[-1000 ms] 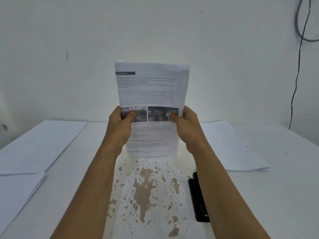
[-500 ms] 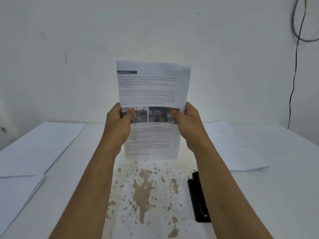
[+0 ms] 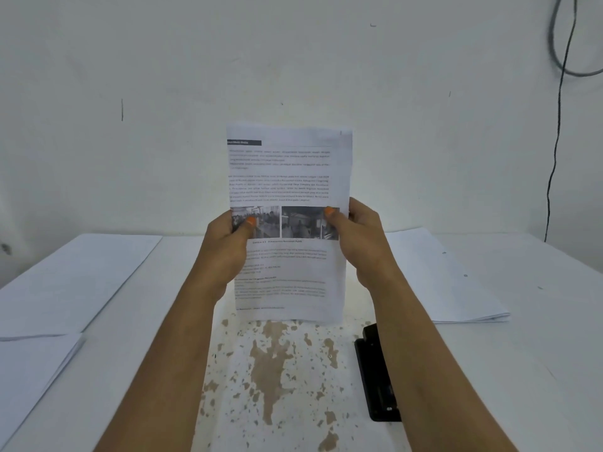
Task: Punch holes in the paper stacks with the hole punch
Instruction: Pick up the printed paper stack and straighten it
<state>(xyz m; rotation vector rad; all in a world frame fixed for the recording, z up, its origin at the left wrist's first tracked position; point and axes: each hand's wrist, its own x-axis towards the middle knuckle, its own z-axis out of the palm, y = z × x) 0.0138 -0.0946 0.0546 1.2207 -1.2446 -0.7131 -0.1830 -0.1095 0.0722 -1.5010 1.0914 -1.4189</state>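
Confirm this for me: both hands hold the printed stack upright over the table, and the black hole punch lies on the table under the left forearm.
One thing is wrong: the side. In the head view, the black hole punch lies on the table under the right forearm, not the left. The rest stands: the left hand and right hand hold the printed stack upright over the table.

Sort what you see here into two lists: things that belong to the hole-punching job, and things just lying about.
Belongs to the job:
- printed white paper stack, held upright by left hand and right hand
- black hole punch
- white paper stack on the right, holes visible
- white paper stacks on the left

Lying about:
- black cable on wall
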